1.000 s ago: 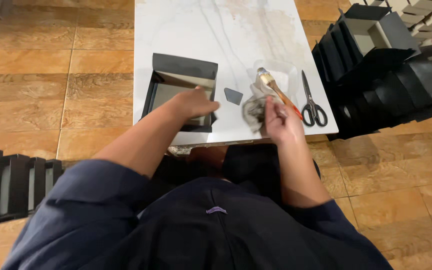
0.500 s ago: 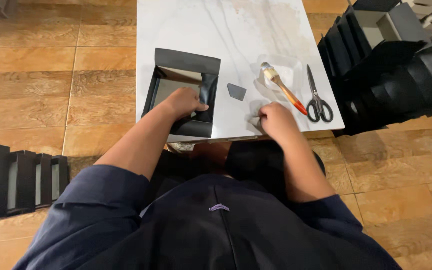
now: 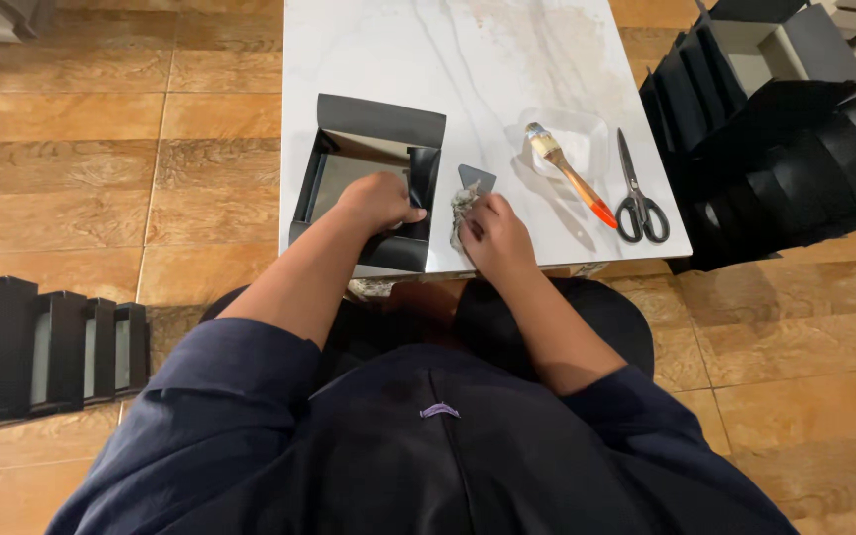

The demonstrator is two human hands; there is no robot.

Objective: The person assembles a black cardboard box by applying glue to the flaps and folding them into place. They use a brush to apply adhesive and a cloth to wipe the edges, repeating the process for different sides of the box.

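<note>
pressing down on the near right wall of an open black box [image 3: 369, 188], the left hand [image 3: 378, 201] pins that box flat against the white marble surface [image 3: 487, 59], apparently so it cannot slide. the fingers are curled together over the wall edge, clamped on the box. the box sits at the near left of the surface, its far flap standing up and its grey inner floor exposed.

just right of the box, the right hand [image 3: 495, 236] is closed around a crumpled grey cloth [image 3: 462, 206], holding it against the surface beside the box wall. a small dark grey piece [image 3: 477, 178] lies touching the far side of the cloth.

further right, a brush [image 3: 569, 174] with an orange-tipped wooden handle rests with its bristles over a shallow clear dish [image 3: 587, 134], which likely keeps the wet end off the surface. black scissors [image 3: 636, 193] lie closed, just beside the brush. stacks of black boxes [image 3: 785, 149] stand on the floor at right, and another row [image 3: 42, 347] at near left.
</note>
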